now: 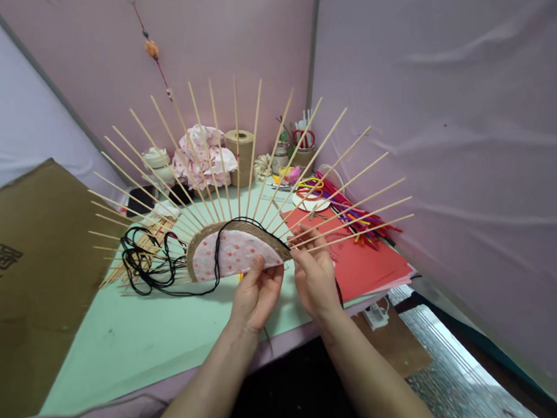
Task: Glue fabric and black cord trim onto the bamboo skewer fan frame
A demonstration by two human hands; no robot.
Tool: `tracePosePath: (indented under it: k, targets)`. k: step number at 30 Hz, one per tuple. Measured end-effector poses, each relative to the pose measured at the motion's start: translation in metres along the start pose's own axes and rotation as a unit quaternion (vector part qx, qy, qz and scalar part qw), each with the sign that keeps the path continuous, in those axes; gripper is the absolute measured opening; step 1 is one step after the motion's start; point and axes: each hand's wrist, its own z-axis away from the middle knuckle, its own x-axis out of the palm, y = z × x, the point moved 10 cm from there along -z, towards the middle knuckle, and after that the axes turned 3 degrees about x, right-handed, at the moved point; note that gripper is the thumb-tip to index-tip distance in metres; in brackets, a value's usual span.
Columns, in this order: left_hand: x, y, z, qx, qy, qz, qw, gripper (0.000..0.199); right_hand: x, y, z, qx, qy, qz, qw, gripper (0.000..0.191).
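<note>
A half-round panel point(235, 249) covered in white cloth with pink spots stands above the table, edged with brown cord or card. Thin wooden sticks point(259, 114) fan out from its curved edge. My left hand point(256, 293) grips the panel's straight lower edge, thumb on the front. At the panel's right corner, my right hand point(315, 275) is closed, pinching black cord beside the lowest sticks. The black cord point(218, 242) runs along the curved edge, drops across the cloth and leads to a loose tangle on the left. My right fingertips are partly hidden among the sticks.
Red sheets point(365, 266) lie at the table's right, with colourful pipe cleaners point(346, 211) behind. A twine spool point(240, 153), crumpled spotted cloth point(202, 157) and red-handled scissors point(303, 139) in a holder are at the back. A cardboard sheet point(19, 279) leans at the left.
</note>
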Motion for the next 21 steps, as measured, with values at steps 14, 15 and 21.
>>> tracePosePath:
  k: [14,15,21]
  targets:
    - [-0.003,-0.005,-0.002,-0.006,-0.001,0.002,1.000,0.022,-0.005,0.005,-0.002,0.036,0.023,-0.002,0.999,0.041]
    - [-0.003,-0.006,-0.001,-0.009,-0.002,0.000,1.000,0.023,-0.006,0.007,-0.002,0.037,0.027,0.003,0.999,0.041]
    - [-0.001,-0.011,-0.001,-0.019,-0.028,-0.004,0.999,0.027,0.000,0.011,0.001,0.035,0.028,-0.012,0.999,0.043]
